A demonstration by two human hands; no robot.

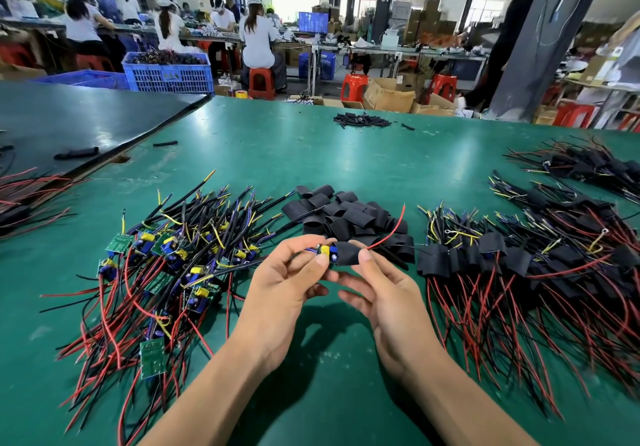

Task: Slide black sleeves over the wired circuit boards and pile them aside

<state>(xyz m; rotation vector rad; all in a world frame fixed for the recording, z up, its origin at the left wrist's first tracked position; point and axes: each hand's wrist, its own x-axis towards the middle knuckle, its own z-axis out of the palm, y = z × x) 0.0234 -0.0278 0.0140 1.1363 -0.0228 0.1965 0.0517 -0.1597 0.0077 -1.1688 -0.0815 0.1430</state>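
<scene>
- While held above the green table (277,148), the wired circuit board (323,251) lies with its long axis roughly left to right, yellow component facing up.
- Black sleeve (346,253) covers the board's right end only; its mouth faces left.
- Red wire (391,229) leaves the sleeve's right end and arcs up and right.
- Left hand (287,283) pinches the board's bare left part between thumb and fingertips; right hand (384,293) pinches the sleeve.
- Board sits between the two grips, just in front of the loose sleeve pile (346,217); bare boards (166,265) lie left, sleeved boards (519,258) right.
- Board's right part is hidden inside the sleeve; underside covered by fingers; other wires hard to trace.
</scene>
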